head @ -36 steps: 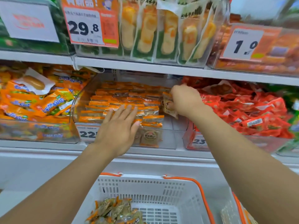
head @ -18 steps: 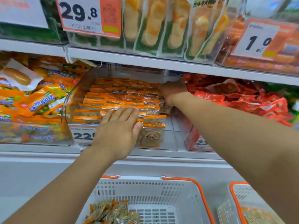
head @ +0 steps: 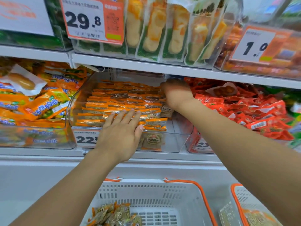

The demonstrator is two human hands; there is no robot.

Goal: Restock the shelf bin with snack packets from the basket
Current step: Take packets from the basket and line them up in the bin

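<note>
Left hand (head: 120, 136) lay flat, fingers straight, on front packet rows (head: 123, 105); right hand (head: 176, 93) reached deep into clear bin (head: 177, 141), grip hidden; withdrawing carelessly risked toppling rows.

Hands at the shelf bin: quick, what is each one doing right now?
Left hand: open, fingers flat on the orange-edged snack packets.
Right hand: curled deep in the clear plastic bin; grip cannot be told.

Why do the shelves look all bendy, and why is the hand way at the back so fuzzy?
Head view: the wide-angle lens bows the white shelf edge and stretches things near the picture's borders. Head view: the right hand is smeared, which looks like motion blur, while the left hand, lying flat on the orange packets, looks sharper. Head view: the clear bin shows soft glare on its front wall.
</note>
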